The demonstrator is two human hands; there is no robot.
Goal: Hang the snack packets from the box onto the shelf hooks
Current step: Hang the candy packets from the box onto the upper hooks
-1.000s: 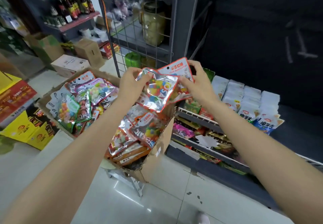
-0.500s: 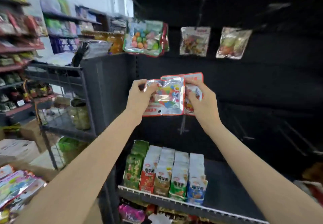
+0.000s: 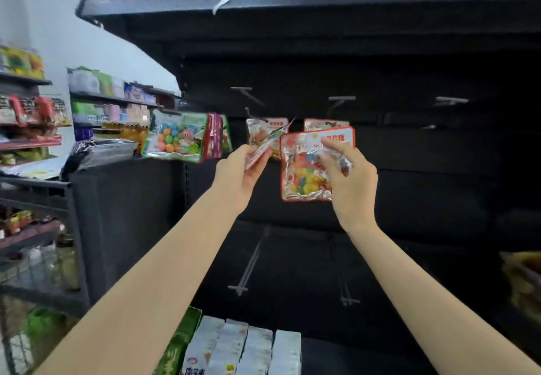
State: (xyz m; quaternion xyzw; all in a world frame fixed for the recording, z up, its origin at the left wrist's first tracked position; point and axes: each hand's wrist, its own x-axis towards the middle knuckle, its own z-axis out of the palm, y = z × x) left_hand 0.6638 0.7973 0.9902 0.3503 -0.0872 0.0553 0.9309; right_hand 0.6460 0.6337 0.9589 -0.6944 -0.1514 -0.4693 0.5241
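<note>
My right hand pinches a red-edged foil snack packet of colourful candies, held upright before the dark shelf back. My left hand grips a second packet, seen edge-on and tilted. Behind them two similar packets hang on hooks, one just above my left hand, another mostly hidden behind the right-hand packet. A bunch of green-edged packets hangs further left. Bare hooks stick out above and to the right. The box is out of view.
A black shelf board with wafer boxes runs overhead. Two lower hooks jut out beneath my arms. Stacked snack bags fill the bottom shelf. A wire rack and distant store shelves stand at the left.
The view rose from the box to the hook wall. The two packets, held together before, have come apart, one in each hand, and both hands are higher, near the hanging packets.
</note>
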